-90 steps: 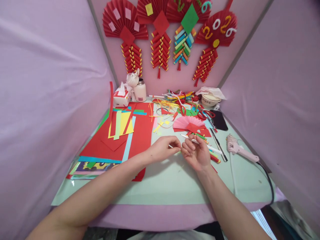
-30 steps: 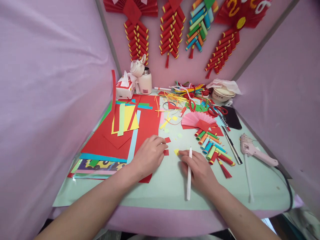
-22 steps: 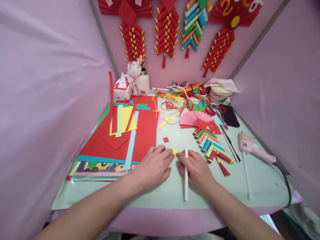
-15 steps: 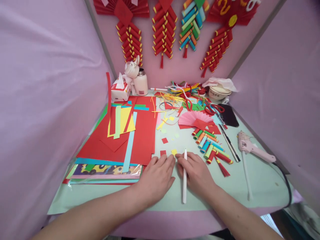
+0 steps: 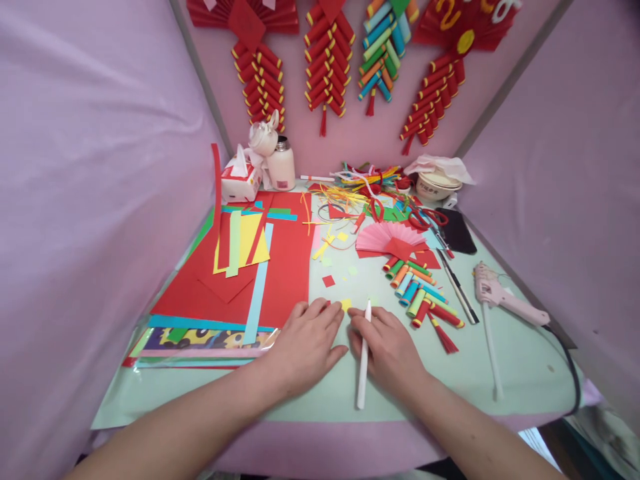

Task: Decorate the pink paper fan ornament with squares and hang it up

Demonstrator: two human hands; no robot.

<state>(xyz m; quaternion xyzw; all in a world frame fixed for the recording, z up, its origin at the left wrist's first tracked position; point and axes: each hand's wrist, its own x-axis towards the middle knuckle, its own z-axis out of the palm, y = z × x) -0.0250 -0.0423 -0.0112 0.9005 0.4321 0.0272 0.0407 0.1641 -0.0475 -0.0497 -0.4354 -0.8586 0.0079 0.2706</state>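
Observation:
My left hand [image 5: 310, 340] lies flat on the pale green table, palm down and fingers stretched out, with nothing in it that I can see. A small yellow paper piece [image 5: 346, 305] lies just past its fingertips, between both hands. In my right hand [image 5: 387, 343], the curled fingers hold a slim white pen [image 5: 363, 367], whose thin tip points away from me. Beyond the hands is a red paper square [image 5: 329, 281]. To the right of them lies a paper firecracker string [image 5: 417, 293] with a pink folded fan [image 5: 390, 237] at its top.
Red paper sheets [image 5: 285, 273] and coloured strips cover the left side. A glue gun [image 5: 505, 297] rests at the right, near a black pen [image 5: 457, 287] and a dark phone [image 5: 456, 232]. Red-handled scissors [image 5: 425, 219], pipe cleaners [image 5: 370, 175], a tissue box [image 5: 241, 183] and a bottle [image 5: 283, 165] stand farther back.
My left hand has shifted slightly left and now covers most of a red scrap near its fingertips. The pen's near end has swung a little left in my right hand.

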